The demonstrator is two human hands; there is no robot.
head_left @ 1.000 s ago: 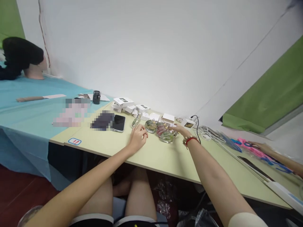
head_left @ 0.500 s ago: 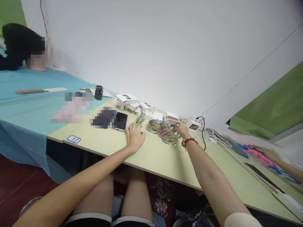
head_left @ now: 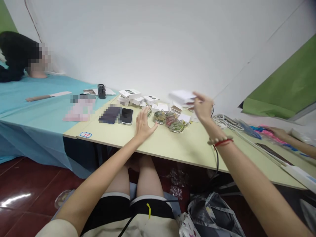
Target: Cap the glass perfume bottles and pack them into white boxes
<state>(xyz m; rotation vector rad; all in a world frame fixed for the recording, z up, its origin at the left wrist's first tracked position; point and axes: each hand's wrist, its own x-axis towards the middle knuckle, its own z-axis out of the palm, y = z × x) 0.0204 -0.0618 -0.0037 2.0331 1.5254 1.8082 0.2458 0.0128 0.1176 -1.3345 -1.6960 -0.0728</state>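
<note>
My right hand (head_left: 203,108) grips the end of a white box (head_left: 181,96) between thumb and fingers, up in the air above the table. Motion blurs the box. Fingers spread, my left hand (head_left: 145,127) is at the table with nothing in it, right of a phone (head_left: 126,116). Behind its fingertips a small clear glass item (head_left: 149,113) shows in part. Between my hands several rounded glass bottles stand close together: one yellowish (head_left: 159,117), one reddish (head_left: 171,119), and one greenish (head_left: 177,126) in front.
More white boxes (head_left: 130,94) are piled along the wall. At left are a dark jar (head_left: 101,92), a knife (head_left: 50,95) and a person (head_left: 21,54). White cables (head_left: 222,121) lie at right, where another person's hand (head_left: 277,133) touches pink and blue items.
My right hand has risen from among the bottles, lifting a white box. My left hand has opened and come off the small glass item. The view has tilted down.
</note>
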